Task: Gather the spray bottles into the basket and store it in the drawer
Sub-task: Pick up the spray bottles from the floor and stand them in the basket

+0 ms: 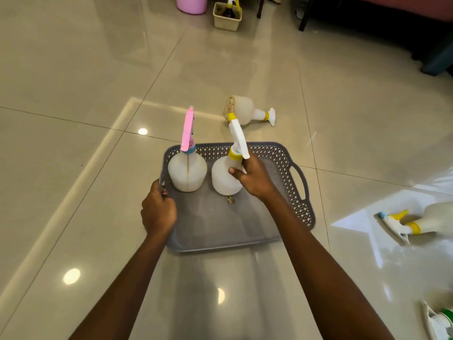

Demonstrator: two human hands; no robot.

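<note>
A grey perforated basket [220, 224] sits on the tiled floor in front of me. Inside it, at the far left, a white spray bottle with a pink trigger head [187, 173] stands upright. Beside it stands a white bottle with a yellow collar and white trigger head [224, 179], and my right hand [253, 179] grips its neck. My left hand [158, 209] holds the basket's left rim. Another white bottle with a yellow collar [247, 110] lies on its side on the floor beyond the basket. A further one [416, 223] lies at the right.
Part of a spray bottle with a green body [440, 320] shows at the bottom right corner. A cream bin holding a bottle [226, 19] and a pink bucket [191, 4] stand at the far side. Dark furniture legs [304, 20] are at the top right.
</note>
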